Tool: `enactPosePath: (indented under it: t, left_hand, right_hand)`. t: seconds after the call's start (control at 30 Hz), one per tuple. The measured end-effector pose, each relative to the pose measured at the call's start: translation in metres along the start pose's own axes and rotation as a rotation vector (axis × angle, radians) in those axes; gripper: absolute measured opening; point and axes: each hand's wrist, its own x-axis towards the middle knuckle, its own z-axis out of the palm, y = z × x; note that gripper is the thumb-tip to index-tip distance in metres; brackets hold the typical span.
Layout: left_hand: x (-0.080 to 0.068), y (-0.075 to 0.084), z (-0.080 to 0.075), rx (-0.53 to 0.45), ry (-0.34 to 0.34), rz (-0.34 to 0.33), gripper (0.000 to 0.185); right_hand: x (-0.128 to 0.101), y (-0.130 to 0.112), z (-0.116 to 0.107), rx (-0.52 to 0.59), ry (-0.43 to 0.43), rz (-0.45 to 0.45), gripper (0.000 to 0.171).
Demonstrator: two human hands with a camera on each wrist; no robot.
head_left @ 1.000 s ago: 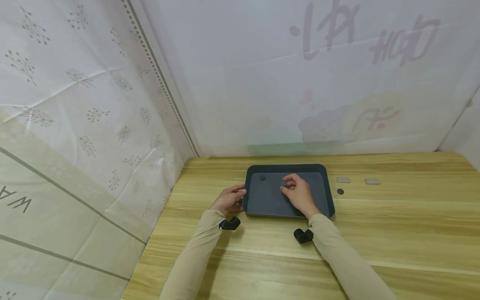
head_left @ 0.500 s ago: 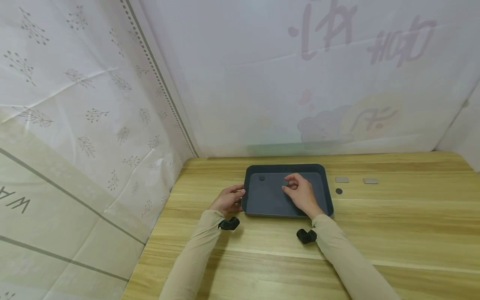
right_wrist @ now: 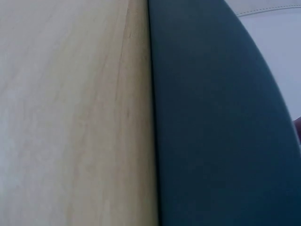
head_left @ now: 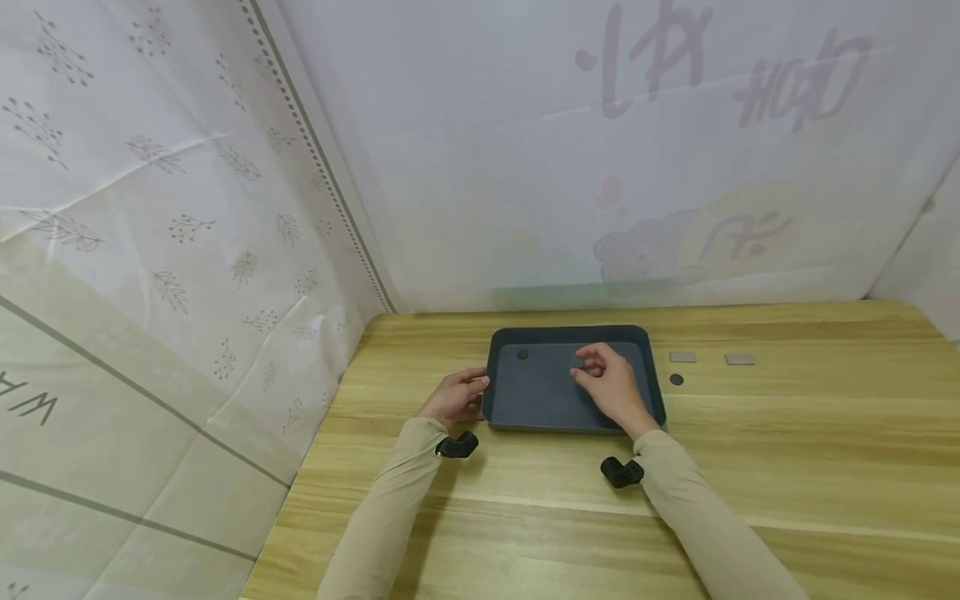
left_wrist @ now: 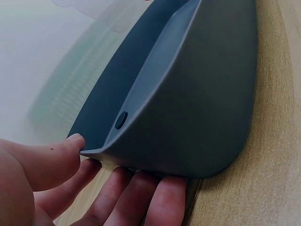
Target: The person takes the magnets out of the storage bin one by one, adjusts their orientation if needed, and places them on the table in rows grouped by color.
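Two-handed, working at a dark grey tray (head_left: 555, 332) lying flat toward the far edge of the table (head_left: 787, 433), about midway along it. Gripping the tray's left rim with the left hand (head_left: 455, 398): thumb lying on top of the rim, fingers curled against the outer wall down at the table, as seen close up from the left wrist. Reaching into the tray with the right hand (head_left: 613, 385), thumb and forefinger curled together on a small dark disc (head_left: 578, 363) near the middle of the tray floor, apparently pinching it, though too small for telling how firmly. Leaving a second disc (head_left: 522, 354) alone in the tray's far left corner; lying outside, between the tray's right wall and the table's right edge, a third disc (head_left: 677, 379) and two grey square plates (head_left: 682, 357). Judging by this, best bracing the tray firmly with the left hand against sliding, taking the disc by its edge with the fingertips rather than by its flat face, lifting it straight, and steering clear of the right wall and the corner disc.
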Motion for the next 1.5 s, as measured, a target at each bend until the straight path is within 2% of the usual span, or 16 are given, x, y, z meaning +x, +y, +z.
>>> enactPosePath:
  t: [0.4,0.77,1.13,1.5]
  left_hand:
    - [-0.001,0.001,0.000,0.029,0.011,0.010,0.044]
    - [-0.003,0.001,0.001,0.009,0.021,0.001,0.044]
    - [-0.005,0.003,0.002,0.024,0.026,-0.006,0.043]
    - [-0.002,0.001,0.002,0.026,0.018,0.006,0.044]
  right_hand:
    - [-0.003,-0.007,-0.016,-0.012,-0.010,-0.004,0.030]
    - [-0.003,-0.003,-0.029,-0.027,-0.010,-0.039,0.032]
    - [-0.005,-0.003,-0.049,-0.041,-0.044,-0.021,0.033]
    - [-0.008,0.005,-0.069,-0.097,-0.020,-0.012,0.033]
